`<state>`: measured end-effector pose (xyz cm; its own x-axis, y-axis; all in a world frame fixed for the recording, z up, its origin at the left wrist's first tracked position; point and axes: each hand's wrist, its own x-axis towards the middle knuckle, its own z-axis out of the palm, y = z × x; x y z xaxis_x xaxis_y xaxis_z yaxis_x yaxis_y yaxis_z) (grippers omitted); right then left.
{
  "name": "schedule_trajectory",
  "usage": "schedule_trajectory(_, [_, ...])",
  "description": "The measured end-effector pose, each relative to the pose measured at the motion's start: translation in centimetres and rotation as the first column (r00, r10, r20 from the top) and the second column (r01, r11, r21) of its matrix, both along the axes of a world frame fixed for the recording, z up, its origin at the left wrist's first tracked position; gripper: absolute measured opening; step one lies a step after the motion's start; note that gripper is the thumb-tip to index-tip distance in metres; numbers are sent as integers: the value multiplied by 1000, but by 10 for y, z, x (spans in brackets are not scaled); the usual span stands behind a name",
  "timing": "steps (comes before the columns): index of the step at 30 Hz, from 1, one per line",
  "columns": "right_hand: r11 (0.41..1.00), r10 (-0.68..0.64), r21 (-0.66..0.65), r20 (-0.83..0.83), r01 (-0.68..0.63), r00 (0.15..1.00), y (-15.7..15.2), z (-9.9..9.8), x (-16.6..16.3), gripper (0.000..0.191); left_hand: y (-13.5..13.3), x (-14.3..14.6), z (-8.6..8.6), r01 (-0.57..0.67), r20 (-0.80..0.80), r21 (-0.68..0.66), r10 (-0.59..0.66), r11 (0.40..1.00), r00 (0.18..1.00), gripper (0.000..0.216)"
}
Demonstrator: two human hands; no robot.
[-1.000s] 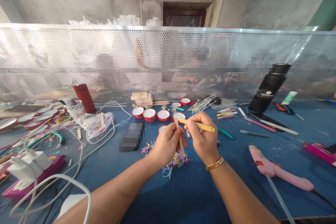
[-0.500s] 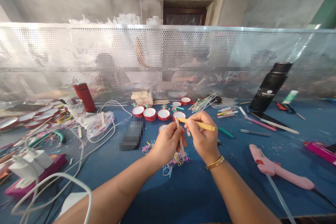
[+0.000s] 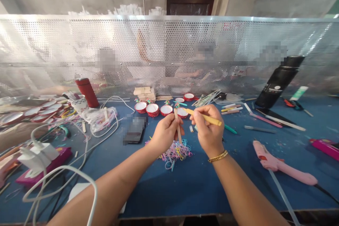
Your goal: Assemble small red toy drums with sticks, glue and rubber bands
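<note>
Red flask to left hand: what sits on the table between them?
Head view: between the red flask and the left hand lie a cable-wrapped clear bag, then a dark flat object, blurred out, on the blue table.

Craft workshop: shared blue workbench [image 3: 185, 190], perforated divider [image 3: 169, 53], glue gun [image 3: 280, 167].

hands [image 3: 165, 132] [image 3: 209, 130] 2 | pink glue gun [image 3: 280, 165] 1 | black bottle [image 3: 278, 83] 1 | red flask [image 3: 87, 92] 1
</note>
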<state>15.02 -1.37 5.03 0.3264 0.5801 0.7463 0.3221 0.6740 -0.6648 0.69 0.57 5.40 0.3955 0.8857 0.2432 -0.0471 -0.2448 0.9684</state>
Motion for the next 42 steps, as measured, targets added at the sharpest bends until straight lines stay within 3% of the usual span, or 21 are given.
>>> schedule_trajectory(7, [1000,0,9,66,-1,998,-2,0,-1,12,1,0,1,2,25,-87,0,996,1000,24])
schedule_trajectory(13, [1000,15,-16,51,-14,999,-2,-2,-2,7,-2,4,-3,28,30,-81,-25,996,999,16])
schedule_trajectory(21, [998,-33,-48,72,36,997,-2,-3,-3,14,-6,3,0,41,16,-67,-40,997,999,28])
schedule_trajectory(42, [997,-65,-29,132,69,989,-2,-1,-4,13,-7,4,0,43,-19,-34,-44,998,999,27])
